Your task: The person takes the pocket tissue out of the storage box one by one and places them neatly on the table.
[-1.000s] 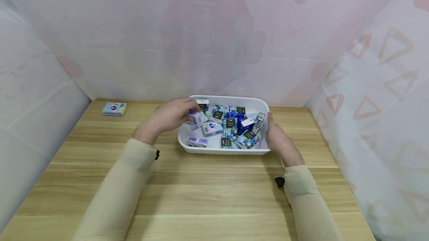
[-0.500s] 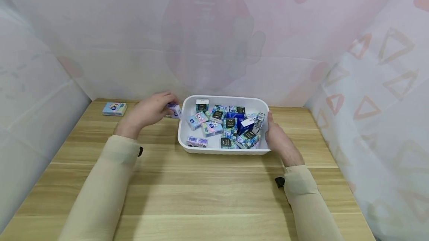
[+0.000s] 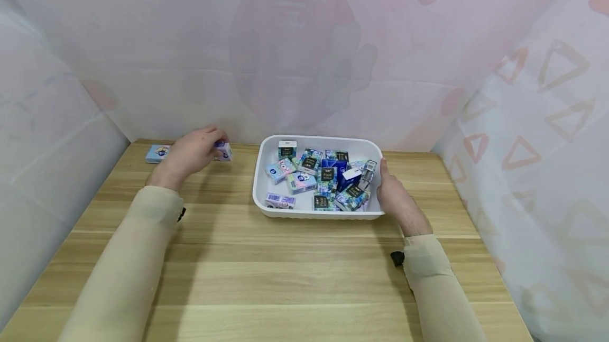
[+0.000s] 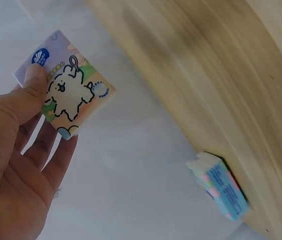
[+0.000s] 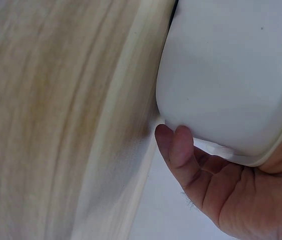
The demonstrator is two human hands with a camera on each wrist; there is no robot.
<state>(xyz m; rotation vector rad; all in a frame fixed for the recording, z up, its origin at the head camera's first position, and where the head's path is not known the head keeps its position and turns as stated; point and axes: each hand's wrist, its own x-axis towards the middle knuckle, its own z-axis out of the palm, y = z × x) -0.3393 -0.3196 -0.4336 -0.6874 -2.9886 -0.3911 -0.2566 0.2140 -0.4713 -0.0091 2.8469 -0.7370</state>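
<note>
My left hand [image 3: 189, 153] pinches a small purple tissue pack [image 4: 70, 92] with a cartoon dog on it, thumb on its front and fingers behind. It is over the back left of the table, left of a white plastic basin [image 3: 316, 215]. Just beyond that hand lies a light blue tissue pack [image 3: 155, 154], partly covered by it in the head view. My right hand [image 3: 398, 196] grips the basin's right end. In the right wrist view its fingers [image 5: 182, 145] curl against the basin's outer wall; the thumb is mostly hidden there.
Inside the basin lie several tissue packs: floral ones with black labels [image 3: 326, 174], dark blue ones [image 3: 344, 181], and pastel cartoon ones [image 3: 301, 182]. The wooden table [image 3: 295, 273] meets patterned cloth walls [image 3: 190, 67] at the back and both sides.
My left hand has lifted the purple tissue pack out of the basin and carried it left across the table's back. The right hand and basin have stayed put.
</note>
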